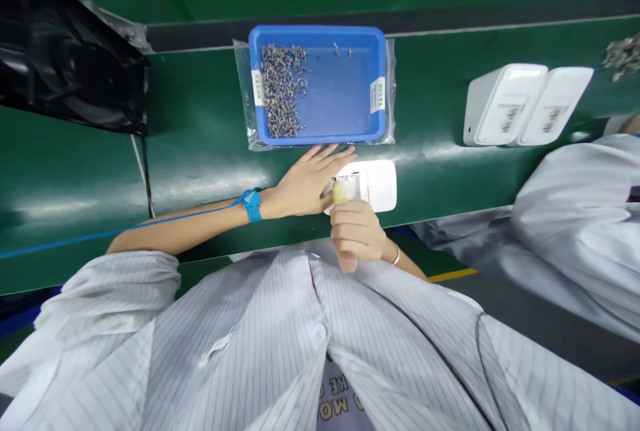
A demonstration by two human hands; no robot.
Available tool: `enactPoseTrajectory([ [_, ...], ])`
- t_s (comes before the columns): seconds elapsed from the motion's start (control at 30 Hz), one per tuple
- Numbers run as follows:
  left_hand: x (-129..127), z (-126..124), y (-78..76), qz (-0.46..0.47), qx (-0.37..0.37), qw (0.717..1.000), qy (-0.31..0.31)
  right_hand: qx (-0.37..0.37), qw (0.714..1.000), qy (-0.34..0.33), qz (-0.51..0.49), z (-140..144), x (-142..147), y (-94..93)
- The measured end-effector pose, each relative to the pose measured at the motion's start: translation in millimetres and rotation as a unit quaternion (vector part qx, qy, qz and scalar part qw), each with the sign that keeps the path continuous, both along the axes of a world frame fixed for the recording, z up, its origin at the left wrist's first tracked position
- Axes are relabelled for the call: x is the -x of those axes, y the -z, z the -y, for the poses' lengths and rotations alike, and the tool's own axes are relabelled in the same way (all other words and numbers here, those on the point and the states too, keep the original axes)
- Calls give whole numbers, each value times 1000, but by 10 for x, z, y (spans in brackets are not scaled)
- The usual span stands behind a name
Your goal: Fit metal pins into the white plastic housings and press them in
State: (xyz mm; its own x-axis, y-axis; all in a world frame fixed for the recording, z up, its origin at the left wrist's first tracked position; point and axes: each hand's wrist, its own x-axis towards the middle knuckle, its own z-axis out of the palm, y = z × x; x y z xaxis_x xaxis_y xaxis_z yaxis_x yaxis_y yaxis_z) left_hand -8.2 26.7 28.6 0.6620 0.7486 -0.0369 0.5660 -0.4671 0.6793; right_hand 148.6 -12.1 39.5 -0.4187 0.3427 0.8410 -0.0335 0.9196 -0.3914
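Note:
My left hand lies flat with its fingers stretched out, over the left end of a white plastic housing. The housing lies on the green bench, and a recessed part shows in its middle. My right hand is closed in a fist just in front of the housing. A yellowish rounded piece sticks out of the fist on the housing side, over the recess. Its kind is unclear, and the rest of it is hidden in the fingers. A blue wrist strap with a cord is round my left wrist.
Behind the housing stands a blue tray with many small metal screws at its left. Two white housings stand at the right, near a pile of small metal parts. A black fan is at upper left. Another person's sleeve shows at right.

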Motion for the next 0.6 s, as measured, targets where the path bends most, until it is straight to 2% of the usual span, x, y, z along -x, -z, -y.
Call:
enactPoseTrajectory([
  [0.1, 0, 63, -131, 26, 2, 1000, 0, 29, 999, -11, 22, -68, -92, -271],
  [0.17, -88, 95, -191, 48, -23, 999, -6, 50, 998, 18, 29, -231, -164, -484],
  [0.23, -244, 101, -187, 40, -63, 997, -10, 60, 986, 128, 93, -522, -190, -655],
  [0.27, -328, 99, -163, 24, -80, 996, -7, 64, 966, 198, 154, -711, -174, -707],
  [0.3, -401, 101, -132, 4, -92, 996, -1, 73, 933, 260, 240, -920, -141, -729],
  [0.33, -452, 112, -103, -13, -94, 995, 7, 92, 893, 294, 328, -1132, -94, -720],
  [0.4, -449, 177, -76, -7, -74, 997, 27, 148, 831, 263, 467, -1511, 20, -614],
  [0.43, -388, 225, -85, 25, -58, 997, 39, 173, 815, 238, 499, -1653, 74, -534],
  [0.5, -168, 290, -144, 111, -45, 992, 39, 206, 805, 193, 521, -1815, 161, -367],
  [0.53, -28, 274, -186, 141, -60, 988, 4, 211, 804, 185, 525, -1841, 192, -298],
  [0.6, 249, 66, -269, 154, -129, 971, -130, 208, 794, 186, 540, -1822, 237, -210],
])
